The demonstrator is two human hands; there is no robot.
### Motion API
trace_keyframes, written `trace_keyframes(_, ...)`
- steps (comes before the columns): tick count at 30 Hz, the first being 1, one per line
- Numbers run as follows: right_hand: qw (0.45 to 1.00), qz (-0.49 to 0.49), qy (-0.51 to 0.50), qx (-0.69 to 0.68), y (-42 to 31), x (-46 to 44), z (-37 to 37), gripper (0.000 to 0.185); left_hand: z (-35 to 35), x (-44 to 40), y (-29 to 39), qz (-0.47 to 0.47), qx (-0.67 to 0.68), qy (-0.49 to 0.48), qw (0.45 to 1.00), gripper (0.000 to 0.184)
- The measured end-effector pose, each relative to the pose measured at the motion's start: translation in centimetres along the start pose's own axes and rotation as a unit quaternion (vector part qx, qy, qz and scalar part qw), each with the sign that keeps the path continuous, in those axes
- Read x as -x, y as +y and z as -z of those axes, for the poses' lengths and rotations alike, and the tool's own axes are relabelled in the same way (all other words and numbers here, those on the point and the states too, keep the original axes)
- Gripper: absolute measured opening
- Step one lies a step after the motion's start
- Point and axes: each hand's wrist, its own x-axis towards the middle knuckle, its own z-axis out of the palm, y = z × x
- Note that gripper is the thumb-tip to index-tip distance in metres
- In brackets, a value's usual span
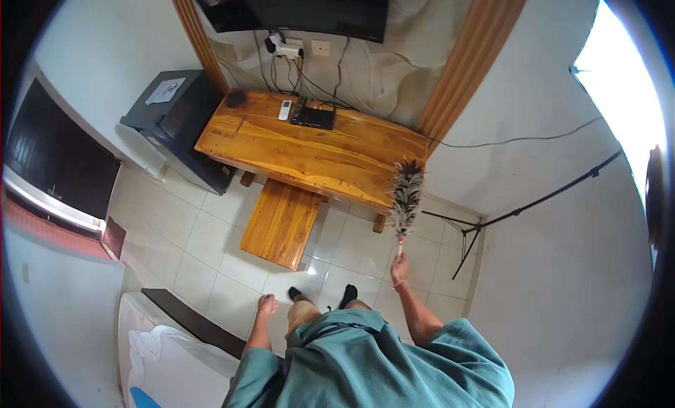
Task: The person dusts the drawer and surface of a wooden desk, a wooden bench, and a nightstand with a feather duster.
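Note:
In my right hand (399, 269) is a feather duster (406, 197) with grey and dark feathers, gripped by its pale handle just below a red band. Its feathers point away from me and overlap the right end of the wooden table (309, 149) in the view. Whether they touch the wood, I cannot tell. My left hand (267, 304) hangs low at my side, fingers loosely curled, with nothing visible in it. Closest ahead of that hand is a low wooden bench (283, 221), partly under the table.
On the table lie a white remote (285, 110), a black box (315, 118) and cables. A television (295, 7) hangs above. Left stands a dark small fridge (176, 126); right, a black tripod stand (517, 212) with a bright light panel (626, 77). A mattress (176, 359) is behind left.

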Motion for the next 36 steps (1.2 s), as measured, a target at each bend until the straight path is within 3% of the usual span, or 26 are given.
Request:
trace_keyframes(3, 0.994, -0.004, -0.105, 0.012, -2.8, 1.3, -6.3, 0.025, 3.6, 1.4, -4.8, 0.050, 0.099, 0.035, 0.993, 0.037)
trace_keyframes(6, 0.987, 0.001, -0.137, -0.089, -3.2, -0.4, -11.3, 0.024, 6.5, 4.3, -9.1, 0.032, 0.137, 0.035, 0.989, 0.040)
trace_keyframes(9, 0.940, -0.192, -0.044, -0.279, -7.2, 0.1, -13.6, 0.026, 9.6, 4.9, -13.3, 0.054, 0.168, 0.020, 0.984, 0.043)
trace_keyframes(10, 0.929, -0.245, -0.005, -0.276, -9.8, 1.4, -14.2, 0.030, 10.8, 4.9, -14.9, 0.079, 0.188, 0.018, 0.979, 0.044)
trace_keyframes(13, 0.996, -0.048, -0.017, -0.076, -7.8, 2.6, -20.0, 0.031, 14.7, 3.4, -15.8, 0.120, 0.245, 0.004, 0.962, 0.046)
trace_keyframes(14, 0.994, 0.078, -0.076, -0.032, -5.5, 1.9, -21.9, 0.032, 16.2, 3.7, -15.9, 0.119, 0.263, -0.004, 0.957, 0.046)
trace_keyframes(17, 0.997, 0.028, -0.077, 0.005, -13.5, 5.8, -21.8, 0.032, 21.1, 2.4, -16.3, 0.112, 0.312, 0.012, 0.943, 0.047)
trace_keyframes(20, 0.937, -0.165, 0.030, -0.305, -12.6, 5.9, -27.3, 0.033, 27.3, -0.6, -15.9, 0.106, 0.334, 0.046, 0.935, 0.049)
trace_keyframes(23, 0.952, -0.217, -0.026, -0.214, -18.1, 10.3, -28.1, 0.034, 32.2, -1.7, -15.8, 0.086, 0.331, 0.055, 0.938, 0.052)
trace_keyframes(26, 0.992, -0.026, -0.071, 0.105, -21.3, 12.1, -27.4, 0.033, 35.3, -2.7, -11.5, 0.029, 0.338, 0.051, 0.939, 0.055)
trace_keyframes(29, 0.995, -0.041, 0.029, 0.081, -22.2, 11.3, -28.8, 0.031, 36.9, -3.7, -9.4, -0.016, 0.390, 0.049, 0.919, 0.053)
trace_keyframes(30, 0.993, -0.068, 0.093, 0.027, -22.0, 10.7, -30.2, 0.029, 37.3, -4.7, -9.4, -0.011, 0.414, 0.040, 0.909, 0.054)
trace_keyframes(33, 0.964, -0.163, 0.135, -0.164, -24.7, 9.9, -32.7, 0.029, 38.4, -7.0, -9.6, 0.022, 0.418, -0.002, 0.908, 0.054)
trace_keyframes(34, 0.977, -0.120, 0.141, -0.107, -21.9, 7.4, -35.8, 0.025, 38.8, -6.8, -8.7, 0.040, 0.397, -0.004, 0.917, 0.055)
trace_keyframes(36, 0.978, -0.146, 0.005, -0.149, -26.2, 8.7, -35.7, 0.023, 39.8, -7.2, -7.7, 0.068, 0.355, -0.014, 0.932, 0.054)
